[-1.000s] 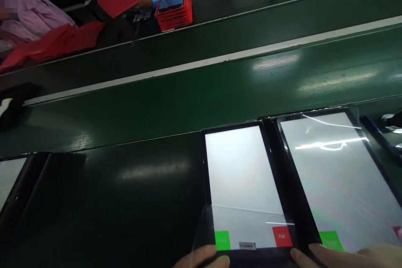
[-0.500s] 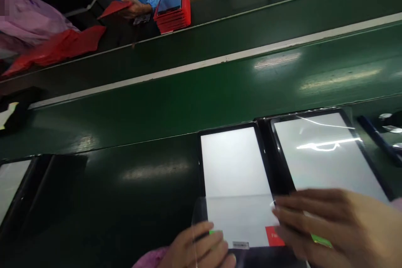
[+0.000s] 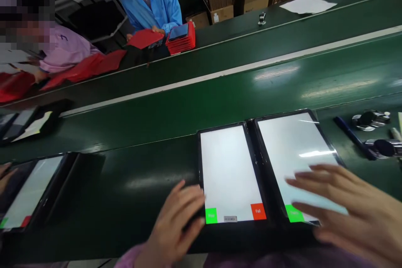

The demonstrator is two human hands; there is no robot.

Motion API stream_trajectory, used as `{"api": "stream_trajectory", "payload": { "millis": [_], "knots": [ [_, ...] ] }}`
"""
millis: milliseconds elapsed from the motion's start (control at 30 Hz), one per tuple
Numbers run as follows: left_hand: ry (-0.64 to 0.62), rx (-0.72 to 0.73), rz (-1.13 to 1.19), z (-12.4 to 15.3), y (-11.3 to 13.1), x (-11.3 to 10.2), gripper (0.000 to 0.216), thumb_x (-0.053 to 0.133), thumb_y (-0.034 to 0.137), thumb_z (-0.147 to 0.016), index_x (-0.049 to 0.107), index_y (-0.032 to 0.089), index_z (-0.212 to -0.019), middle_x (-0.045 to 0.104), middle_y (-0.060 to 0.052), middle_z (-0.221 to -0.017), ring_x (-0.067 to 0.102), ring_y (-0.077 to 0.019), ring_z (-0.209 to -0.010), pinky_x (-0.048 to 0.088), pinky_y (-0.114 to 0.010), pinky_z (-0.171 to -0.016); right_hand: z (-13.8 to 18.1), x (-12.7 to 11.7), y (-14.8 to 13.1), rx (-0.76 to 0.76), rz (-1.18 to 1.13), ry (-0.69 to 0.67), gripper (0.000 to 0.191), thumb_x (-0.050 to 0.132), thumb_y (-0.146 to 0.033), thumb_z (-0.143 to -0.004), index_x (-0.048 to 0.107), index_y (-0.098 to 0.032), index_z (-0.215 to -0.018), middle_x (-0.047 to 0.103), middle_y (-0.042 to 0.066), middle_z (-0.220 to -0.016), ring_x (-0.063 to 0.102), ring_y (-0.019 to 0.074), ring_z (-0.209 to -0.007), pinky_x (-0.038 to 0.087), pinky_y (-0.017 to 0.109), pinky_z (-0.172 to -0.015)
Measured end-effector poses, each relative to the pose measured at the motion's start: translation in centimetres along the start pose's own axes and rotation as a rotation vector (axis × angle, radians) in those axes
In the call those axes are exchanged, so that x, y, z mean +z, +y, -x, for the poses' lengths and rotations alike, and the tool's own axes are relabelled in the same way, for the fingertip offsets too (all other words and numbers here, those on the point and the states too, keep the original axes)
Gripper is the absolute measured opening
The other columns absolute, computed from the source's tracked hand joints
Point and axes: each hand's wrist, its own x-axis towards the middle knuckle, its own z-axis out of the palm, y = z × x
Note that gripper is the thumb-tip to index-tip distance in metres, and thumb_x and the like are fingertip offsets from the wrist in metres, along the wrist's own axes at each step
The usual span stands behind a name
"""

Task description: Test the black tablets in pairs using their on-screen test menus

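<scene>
Two tablets lie side by side on the dark green bench, both lit with white screens. The left tablet (image 3: 231, 167) shows a green square at lower left, a red "Fail" square at lower right, and a small barcode label between them. At its left edge is my left hand (image 3: 177, 220), fingers stretched and thumb apart, holding nothing; I cannot tell whether the fingertips touch it. My right hand (image 3: 348, 213), slightly blurred, is spread over the lower part of the right tablet (image 3: 290, 146), hiding its lower right corner. Glare streaks cross that screen.
Right of the tablets lie a dark blue pen-like stick (image 3: 353, 137) and shiny metal fittings (image 3: 370, 119). Another lit tablet (image 3: 34, 190) is at far left beside someone's hand (image 3: 5, 178). Beyond the green belt (image 3: 194, 104), co-workers handle red sleeves (image 3: 146, 38) near a red stack (image 3: 182, 44).
The clear film my hands held over the left tablet's lower end is no longer seen there. My hands have opened and moved apart. The view has tilted up and left.
</scene>
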Motion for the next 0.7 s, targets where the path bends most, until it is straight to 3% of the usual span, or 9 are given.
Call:
{"api": "stream_trajectory", "payload": {
  "millis": [100, 167, 333, 400, 533, 600, 700],
  "knots": [
    [-0.09, -0.016, -0.082, 4.6, 2.9, 0.5, 0.035, 0.056, 0.028, -0.105, 0.068, 0.024, -0.138, 0.079, -0.009, -0.127, 0.07, -0.0261, -0.128, 0.026, -0.057, -0.133, 3.5, -0.1, -2.6, 0.015, 0.016, -0.031, 0.034, 0.051, -0.049, -0.108, 0.078, -0.031, -0.121, 0.072, 0.003, -0.14, 0.071, 0.0253, -0.117, 0.056, 0.046, -0.098],
    [-0.037, -0.058, -0.162, 5.9, 3.4, 1.2, 0.037, 0.059, 0.031, -0.103, 0.069, 0.03, -0.139, 0.075, -0.009, -0.134, 0.065, -0.0305, -0.135, 0.013, -0.062, -0.135, 4.8, 0.2, -3.1, 0.075, 0.022, -0.001, 0.032, 0.052, -0.046, -0.109, 0.078, -0.03, -0.118, 0.072, 0.004, -0.139, 0.07, 0.0258, -0.116, 0.051, 0.047, -0.104],
    [0.202, -0.212, -0.088, 4.6, 2.2, 2.5, 0.05, 0.055, 0.025, -0.103, 0.058, 0.029, -0.153, 0.069, -0.009, -0.141, 0.066, -0.0268, -0.132, 0.022, -0.05, -0.134, 5.9, 0.7, -2.4, 0.315, -0.034, 0.104, 0.028, 0.048, -0.032, -0.109, 0.072, -0.028, -0.124, 0.067, 0.009, -0.144, 0.065, 0.0319, -0.124, 0.05, 0.052, -0.104],
    [0.17, -0.228, -0.084, 3.5, 1.8, 2.7, 0.048, 0.055, 0.023, -0.104, 0.059, 0.03, -0.151, 0.069, -0.007, -0.139, 0.068, -0.0232, -0.128, 0.024, -0.045, -0.134, 5.7, 1.0, -2.2, 0.314, 0.011, 0.082, 0.025, 0.051, -0.027, -0.108, 0.071, -0.026, -0.122, 0.069, 0.01, -0.141, 0.065, 0.0332, -0.124, 0.049, 0.054, -0.102],
    [0.089, -0.207, -0.114, 2.0, 1.9, 2.7, 0.038, 0.057, 0.026, -0.104, 0.067, 0.029, -0.14, 0.069, -0.007, -0.139, 0.067, -0.0232, -0.128, 0.02, -0.046, -0.135, 5.4, 1.9, -2.0, 0.307, 0.005, 0.095, 0.028, 0.049, -0.032, -0.109, 0.071, -0.026, -0.126, 0.068, 0.009, -0.144, 0.065, 0.0328, -0.126, 0.046, 0.054, -0.107],
    [0.078, -0.18, -0.104, 1.6, 2.3, 2.5, 0.037, 0.058, 0.023, -0.103, 0.067, 0.027, -0.139, 0.069, -0.007, -0.138, 0.066, -0.0225, -0.131, 0.018, -0.045, -0.135, 5.4, 2.2, -1.8, 0.307, 0.028, 0.099, 0.035, 0.047, -0.035, -0.11, 0.067, -0.029, -0.137, 0.068, 0.008, -0.145, 0.066, 0.0334, -0.124, 0.045, 0.055, -0.107],
    [0.066, -0.155, -0.09, 1.3, 3.0, 2.4, 0.039, 0.055, 0.021, -0.104, 0.065, 0.025, -0.141, 0.068, -0.009, -0.137, 0.065, -0.0213, -0.13, 0.02, -0.044, -0.134, 6.0, 2.2, -1.5, 0.277, 0.058, 0.09, 0.053, 0.049, -0.04, -0.107, 0.049, -0.038, -0.16, 0.068, 0.006, -0.145, 0.069, 0.0378, -0.116, 0.045, 0.061, -0.102]
  ]
}}
